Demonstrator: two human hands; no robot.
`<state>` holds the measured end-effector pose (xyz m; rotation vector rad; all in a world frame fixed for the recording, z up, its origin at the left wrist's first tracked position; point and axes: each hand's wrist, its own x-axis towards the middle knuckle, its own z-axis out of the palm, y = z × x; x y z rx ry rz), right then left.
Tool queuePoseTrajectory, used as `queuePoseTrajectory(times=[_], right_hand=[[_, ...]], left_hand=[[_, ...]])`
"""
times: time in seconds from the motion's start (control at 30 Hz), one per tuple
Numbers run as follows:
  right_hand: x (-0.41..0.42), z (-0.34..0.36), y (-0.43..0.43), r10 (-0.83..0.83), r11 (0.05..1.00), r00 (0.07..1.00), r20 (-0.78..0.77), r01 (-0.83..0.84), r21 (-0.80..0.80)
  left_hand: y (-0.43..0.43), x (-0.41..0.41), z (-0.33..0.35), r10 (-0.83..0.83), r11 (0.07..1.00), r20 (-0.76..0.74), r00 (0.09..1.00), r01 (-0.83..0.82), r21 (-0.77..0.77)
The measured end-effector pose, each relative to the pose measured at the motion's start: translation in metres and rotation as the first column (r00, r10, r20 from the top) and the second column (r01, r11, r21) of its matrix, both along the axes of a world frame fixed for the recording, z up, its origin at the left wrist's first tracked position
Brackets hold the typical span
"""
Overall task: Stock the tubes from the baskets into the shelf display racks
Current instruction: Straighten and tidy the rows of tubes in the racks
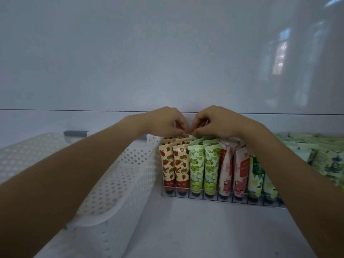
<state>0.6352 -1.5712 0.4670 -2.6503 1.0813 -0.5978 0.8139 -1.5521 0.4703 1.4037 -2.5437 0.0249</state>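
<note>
Both arms reach forward over the shelf (204, 231) to the back of the wire rack (188, 196). The left arm (78, 164) crosses above the basket (121, 175), and the right arm (290, 164) passes over the rack's right end. The wrists are bent down and the knuckles raised, with the two sets of fingertips almost meeting above the rack's rear rows.

The left grip (163, 121) is curled, its fingertips closed on the crimped top of a rear tube among the strawberry tubes (168, 164). The right grip (214, 121) is curled the same way and pinches the top edge of a rear tube among the green tubes (197, 164).

The tubes stand cap-down in the rack, in files that run front to back. From the rack's left these are two files of strawberry tubes, two of green tubes, two of pink tubes (226, 170), then white tubes (256, 175) with yellow flowers, partly hidden by the right arm. "XIYING" is printed low on the front strawberry and green tubes. The pink tubes carry a red label whose characters are too small to read.

The white perforated basket sits just left of the rack. A pile of loose tubes (320, 157) lies to the rack's right.
</note>
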Motion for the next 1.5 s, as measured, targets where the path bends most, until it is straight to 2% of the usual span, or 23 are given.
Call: queuePoseTrajectory(times=[0.13,0.3,0.5,0.67,0.9,1.07,1.13,1.3,1.43,1.5], right_hand=[[-0.017,0.012,-0.001,-0.050,0.999,0.999,0.002,0.050,-0.010],[-0.020,0.010,-0.001,-0.069,0.992,0.976,-0.205,0.089,0.087],[-0.018,0.010,0.001,-0.062,0.992,0.978,-0.201,0.083,0.096],[-0.034,0.021,-0.003,-0.141,0.989,0.988,-0.068,0.144,0.036],[-0.041,0.014,-0.009,-0.265,0.963,0.951,-0.159,0.268,-0.005],[-0.035,0.010,-0.011,-0.307,0.951,0.932,-0.192,0.292,-0.103],[-0.038,0.013,-0.008,-0.288,0.957,0.939,-0.189,0.274,-0.100],[-0.062,0.041,0.012,-0.135,0.991,0.983,-0.123,0.134,-0.020],[-0.061,0.054,0.033,0.026,0.982,0.963,-0.268,0.026,0.190],[-0.057,0.052,0.039,0.056,0.980,0.945,-0.322,0.010,0.199]], left_hand=[[0.002,0.000,-0.001,-0.011,0.999,-0.067,0.998,0.009,-0.033],[0.006,-0.005,-0.003,-0.045,0.999,-0.065,0.997,0.044,-0.028],[0.006,-0.007,-0.005,-0.030,0.999,-0.038,0.999,0.029,-0.026],[0.002,-0.001,-0.005,0.056,0.992,-0.058,0.997,-0.062,-0.107],[0.000,-0.019,0.000,0.001,0.996,-0.103,0.995,-0.010,-0.088],[-0.014,-0.053,0.015,0.014,0.999,0.129,0.991,-0.008,-0.050],[-0.016,-0.064,0.018,0.037,0.999,0.203,0.979,-0.031,-0.033],[-0.004,-0.075,0.028,0.072,0.997,0.246,0.966,-0.071,-0.013],[0.015,-0.066,0.036,0.129,0.989,0.227,0.965,-0.141,0.039],[0.024,-0.065,0.035,0.164,0.980,0.233,0.959,-0.185,0.072]])
